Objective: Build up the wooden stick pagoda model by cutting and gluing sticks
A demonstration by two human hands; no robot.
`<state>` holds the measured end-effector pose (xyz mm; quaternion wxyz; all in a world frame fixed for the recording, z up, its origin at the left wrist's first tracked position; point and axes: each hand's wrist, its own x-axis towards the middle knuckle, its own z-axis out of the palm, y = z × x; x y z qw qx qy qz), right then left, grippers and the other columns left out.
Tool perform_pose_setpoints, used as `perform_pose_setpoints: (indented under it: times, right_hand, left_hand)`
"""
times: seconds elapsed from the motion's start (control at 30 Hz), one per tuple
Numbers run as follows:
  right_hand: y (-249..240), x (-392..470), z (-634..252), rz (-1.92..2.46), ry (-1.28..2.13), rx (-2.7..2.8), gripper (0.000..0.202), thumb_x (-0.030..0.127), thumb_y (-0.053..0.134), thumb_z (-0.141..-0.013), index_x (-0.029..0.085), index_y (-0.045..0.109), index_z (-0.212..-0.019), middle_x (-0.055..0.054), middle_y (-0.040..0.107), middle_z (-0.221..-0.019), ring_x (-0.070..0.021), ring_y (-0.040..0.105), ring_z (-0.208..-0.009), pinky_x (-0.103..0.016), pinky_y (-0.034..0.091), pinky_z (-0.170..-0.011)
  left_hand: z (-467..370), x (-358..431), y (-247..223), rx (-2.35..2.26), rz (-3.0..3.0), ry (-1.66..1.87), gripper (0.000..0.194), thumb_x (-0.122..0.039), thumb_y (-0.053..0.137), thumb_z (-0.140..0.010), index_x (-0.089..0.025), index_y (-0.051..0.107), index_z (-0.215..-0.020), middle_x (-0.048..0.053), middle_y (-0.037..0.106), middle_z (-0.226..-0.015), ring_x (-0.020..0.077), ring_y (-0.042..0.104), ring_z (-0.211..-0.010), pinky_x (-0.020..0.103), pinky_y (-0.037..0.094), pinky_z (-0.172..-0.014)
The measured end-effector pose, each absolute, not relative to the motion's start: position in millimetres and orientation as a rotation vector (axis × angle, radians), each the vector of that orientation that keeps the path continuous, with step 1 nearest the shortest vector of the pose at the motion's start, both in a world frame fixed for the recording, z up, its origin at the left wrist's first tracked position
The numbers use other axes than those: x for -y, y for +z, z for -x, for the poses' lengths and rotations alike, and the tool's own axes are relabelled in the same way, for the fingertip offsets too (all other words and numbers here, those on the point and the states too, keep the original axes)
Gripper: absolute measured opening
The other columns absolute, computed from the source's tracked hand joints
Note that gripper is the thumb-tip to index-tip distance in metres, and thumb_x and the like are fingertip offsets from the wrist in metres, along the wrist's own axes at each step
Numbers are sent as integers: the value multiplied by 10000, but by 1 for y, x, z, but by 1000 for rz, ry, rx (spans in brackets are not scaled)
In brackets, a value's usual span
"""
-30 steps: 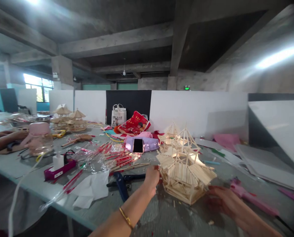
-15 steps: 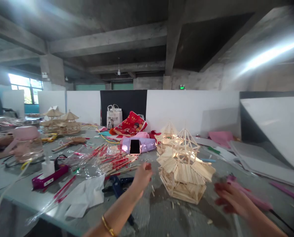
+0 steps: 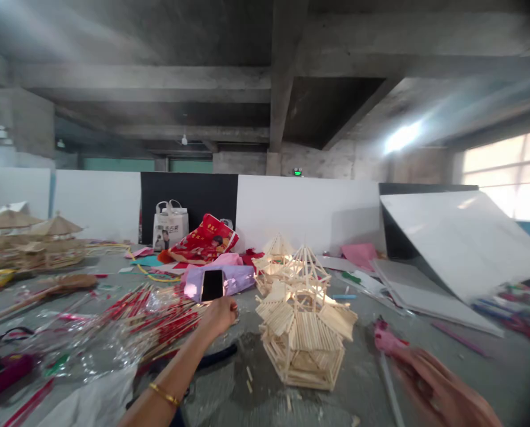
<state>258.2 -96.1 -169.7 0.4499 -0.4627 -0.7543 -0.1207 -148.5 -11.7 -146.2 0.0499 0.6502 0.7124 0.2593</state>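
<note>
A pavilion model (image 3: 307,332) of thin pale wooden sticks stands on the grey table between my hands, with a second tier and pointed open frames behind it. My left hand (image 3: 220,314) is closed to the left of the model, just below a smartphone (image 3: 212,286); its fingertips are turned away, so what they hold, if anything, is hidden. On the right, my right hand (image 3: 434,370), somewhat blurred, is curled over the handle of a pink glue gun (image 3: 386,339). A translucent glue stick (image 3: 389,385) extends from the gun towards me.
Red-tipped sticks (image 3: 167,326) and clear plastic wrapping lie left. Dark blue-handled pliers (image 3: 216,356) rest under my left forearm. Another stick model (image 3: 56,243) stands far left. White boards (image 3: 438,296) lean and lie at right. Small stick offcuts (image 3: 249,379) are scattered in front.
My view has turned to the right. My right hand, earlier apart and beside the glue gun, has moved onto its handle. My left hand stays closed, nearer the phone.
</note>
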Motion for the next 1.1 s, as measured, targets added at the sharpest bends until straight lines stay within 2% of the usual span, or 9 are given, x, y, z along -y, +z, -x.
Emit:
perform_pose_setpoints:
  times: [0.1, 0.23, 0.43, 0.83, 1.0, 1.1]
  right_hand:
    - [-119, 92, -210, 1016, -572, 2028, 291, 313, 454, -836, 231, 542, -1101, -69, 626, -1010, -205, 602, -912, -349, 524, -747]
    - [-92, 74, -157, 925, -752, 2052, 300, 265, 408, -867, 187, 482, -1147, -84, 608, -978, -209, 588, -888, -366, 515, -741]
    - [-87, 49, -132, 961, -913, 2042, 307, 237, 464, -849, 123, 486, -1133, -93, 590, -946, -221, 570, -866, -368, 505, -738]
    - [-83, 42, -132, 1041, -908, 2077, 222, 244, 447, -864, 160, 532, -1050, -66, 588, -889, -209, 574, -801, -354, 497, -696]
    - [-83, 48, -141, 1029, -844, 2033, 294, 285, 441, -866, 161, 502, -1127, -77, 589, -956, -213, 576, -855, -355, 499, -714]
    - [-104, 73, -147, 963, -772, 2040, 319, 290, 448, -863, 181, 483, -1160, -85, 604, -997, -228, 576, -902, -361, 503, -711]
  left_hand:
    - [147, 17, -149, -2186, -2017, 780, 162, -258, 520, -726, -174, 649, -775, 58, 680, -766, 199, 614, -776, 241, 357, -619]
    - [153, 25, -152, -2198, -2033, 815, 145, -230, 497, -736, -180, 628, -770, 26, 672, -759, 163, 605, -751, 214, 344, -601]
    - [162, 31, -152, -2194, -2051, 877, 150, -228, 482, -744, -177, 619, -778, 10, 662, -723, 145, 595, -697, 205, 321, -578]
    - [166, 32, -150, -2215, -2034, 874, 167, -261, 491, -747, -180, 627, -800, 16, 663, -750, 152, 590, -728, 206, 322, -596]
    - [169, 28, -154, -2236, -2024, 849, 160, -251, 493, -763, -177, 627, -808, 11, 661, -752, 134, 585, -720, 190, 322, -592]
    - [171, 29, -153, -2275, -1991, 844, 151, -247, 499, -764, -180, 630, -797, 12, 666, -752, 141, 592, -728, 193, 325, -589]
